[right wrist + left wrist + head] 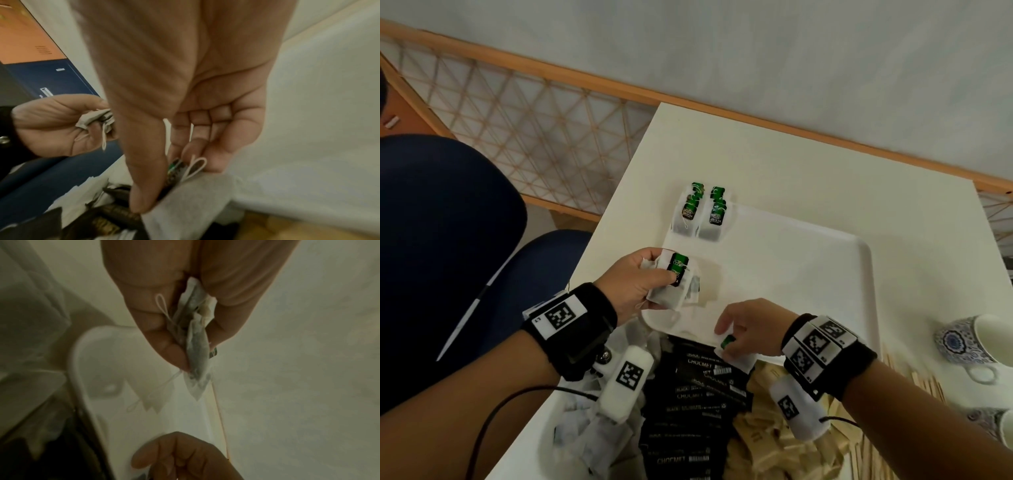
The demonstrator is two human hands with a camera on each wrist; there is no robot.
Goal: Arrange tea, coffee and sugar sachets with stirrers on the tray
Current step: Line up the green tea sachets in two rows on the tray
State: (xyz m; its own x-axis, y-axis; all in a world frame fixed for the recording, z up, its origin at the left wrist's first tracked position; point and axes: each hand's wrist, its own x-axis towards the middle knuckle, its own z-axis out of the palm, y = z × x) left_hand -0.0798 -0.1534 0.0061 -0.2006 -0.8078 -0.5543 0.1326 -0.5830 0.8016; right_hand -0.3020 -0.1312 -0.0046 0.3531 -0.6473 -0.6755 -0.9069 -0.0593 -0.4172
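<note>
A white tray lies on the table. Two small stacks of green-tagged tea bags sit at its far left corner. My left hand holds a bunch of tea bags over the tray's left edge, pinched between thumb and fingers; the same tea bags show in the left wrist view. My right hand pinches one tea bag by its green tag at the tray's near edge, seen close as the tea bag in the right wrist view.
Below the hands a container holds loose tea bags, black coffee sachets and pale sugar sachets. Wooden stirrers lie right of it. Patterned cups stand at the right edge. Dark blue seat cushions are at the left.
</note>
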